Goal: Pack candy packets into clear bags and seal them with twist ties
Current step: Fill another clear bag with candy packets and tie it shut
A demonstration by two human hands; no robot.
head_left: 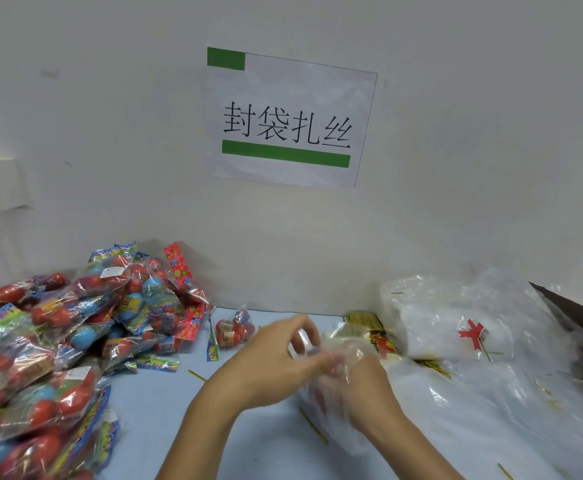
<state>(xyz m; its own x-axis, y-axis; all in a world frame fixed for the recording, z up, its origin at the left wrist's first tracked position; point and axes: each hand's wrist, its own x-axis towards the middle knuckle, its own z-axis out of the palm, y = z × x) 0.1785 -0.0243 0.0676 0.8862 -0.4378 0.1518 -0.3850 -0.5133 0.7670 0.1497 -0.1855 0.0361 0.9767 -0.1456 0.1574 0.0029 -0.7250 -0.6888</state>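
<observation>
Both hands meet low in the middle of the bench [248, 445], working a clear bag [324, 407]. The left hand [276, 362] has its fingers curled, thumb and forefinger pinching the bag's upper edge near the mouth. The right hand [359, 386] lies under or inside the film, blurred by it; it seems to grip the bag, but how its fingers lie I cannot tell. Something red shows faintly through the plastic, perhaps a packet, though it is too hazy to be sure.

The step in hand looks like opening or readying a bag, not sealing it: no tie is in either hand. The candy packets [58, 341] are heaped on the left, with one small packet [234, 329] lying alone just beyond the left hand. Loose twist ties [312, 426] lie on the bench near the bag, and a gold bundle [369, 327] sits beyond it, beside a stack of spare bags [456, 323].

Next, I judge, the mouth must be held wide by one hand while the other reaches left for packets; thin film clings, so the grip should not slacken.
</observation>
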